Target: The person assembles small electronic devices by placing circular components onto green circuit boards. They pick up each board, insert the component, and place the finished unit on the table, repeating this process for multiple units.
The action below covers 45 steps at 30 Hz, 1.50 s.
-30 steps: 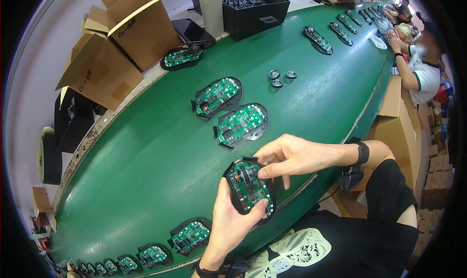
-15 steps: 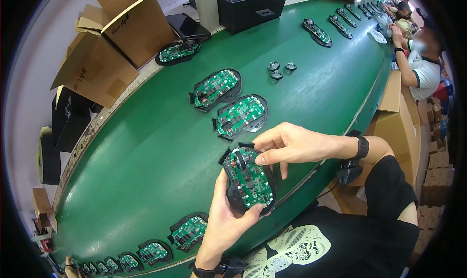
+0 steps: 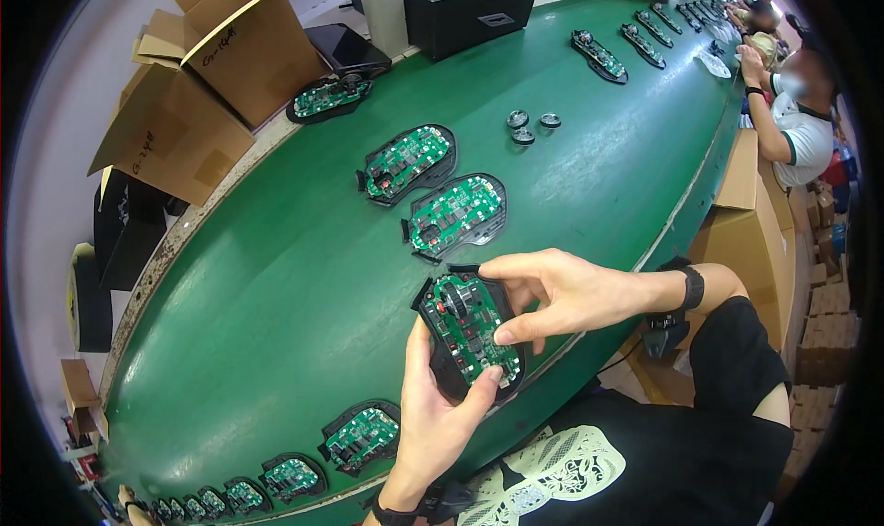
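Observation:
A black plastic shell with a green circuit board (image 3: 479,328) rests in both my hands, tilted above the green table. A black round wheel (image 3: 455,299) sits near the board's far end. My left hand (image 3: 444,416) grips the shell's left side and near end, its thumb on the board's lower part. My right hand (image 3: 562,296) holds the right side, thumb pressed on the board, other fingers partly hidden behind the shell. Just beyond lie two similar boards in shells, a nearer one (image 3: 458,215) and a farther one (image 3: 407,162).
Three black wheels (image 3: 522,136) sit on the green table (image 3: 276,277). Several similar board assemblies (image 3: 293,475) line the near left edge; others (image 3: 599,57) lie far right. A black bin (image 3: 470,15) and cardboard boxes (image 3: 253,57) stand behind. A co-worker (image 3: 796,126) sits right.
My right thumb has slid down from beside the wheel onto the middle of the board. My left thumb has moved up onto the board's lower part.

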### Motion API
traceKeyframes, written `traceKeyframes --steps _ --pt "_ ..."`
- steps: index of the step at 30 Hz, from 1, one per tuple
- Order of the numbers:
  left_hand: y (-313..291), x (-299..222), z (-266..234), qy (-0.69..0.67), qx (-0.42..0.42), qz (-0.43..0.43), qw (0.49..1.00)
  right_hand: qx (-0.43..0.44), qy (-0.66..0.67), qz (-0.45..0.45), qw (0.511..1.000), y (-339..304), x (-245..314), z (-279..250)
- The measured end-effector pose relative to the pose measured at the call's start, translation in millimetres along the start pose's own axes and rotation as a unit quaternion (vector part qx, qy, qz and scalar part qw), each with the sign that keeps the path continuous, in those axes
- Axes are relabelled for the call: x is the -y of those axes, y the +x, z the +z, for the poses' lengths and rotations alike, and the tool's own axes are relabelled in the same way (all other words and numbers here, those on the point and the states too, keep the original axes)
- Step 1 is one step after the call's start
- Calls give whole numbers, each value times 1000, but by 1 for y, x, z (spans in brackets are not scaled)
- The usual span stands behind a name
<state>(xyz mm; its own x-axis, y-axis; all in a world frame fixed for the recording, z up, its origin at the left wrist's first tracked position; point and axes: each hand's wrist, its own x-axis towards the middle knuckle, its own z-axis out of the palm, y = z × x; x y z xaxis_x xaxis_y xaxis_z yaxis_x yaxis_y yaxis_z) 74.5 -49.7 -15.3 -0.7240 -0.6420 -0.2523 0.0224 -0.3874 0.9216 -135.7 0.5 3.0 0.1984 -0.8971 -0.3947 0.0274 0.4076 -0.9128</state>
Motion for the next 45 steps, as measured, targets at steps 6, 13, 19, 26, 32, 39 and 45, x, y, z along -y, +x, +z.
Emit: traceKeyframes --steps 6,13,19,26,32,39,45 --pt "-6 6 -2 -77 -67 43 994 -25 -23 -39 999 -6 -4 14" --pt "-10 5 -23 -56 -128 103 985 -122 -328 -326 878 2 2 16" --pt "-13 22 -36 213 -123 198 949 -176 -481 -426 746 3 -2 31" --pt "-14 16 -37 243 -69 207 945 -150 -445 -413 780 2 -2 34" --pt "-13 14 -37 267 -45 247 930 -105 -398 -370 833 2 -1 34" --pt "-17 8 -35 256 -60 175 949 -93 -372 -369 847 5 0 30" --pt "-14 3 -35 291 -90 143 942 -86 -301 -316 896 8 -6 28"
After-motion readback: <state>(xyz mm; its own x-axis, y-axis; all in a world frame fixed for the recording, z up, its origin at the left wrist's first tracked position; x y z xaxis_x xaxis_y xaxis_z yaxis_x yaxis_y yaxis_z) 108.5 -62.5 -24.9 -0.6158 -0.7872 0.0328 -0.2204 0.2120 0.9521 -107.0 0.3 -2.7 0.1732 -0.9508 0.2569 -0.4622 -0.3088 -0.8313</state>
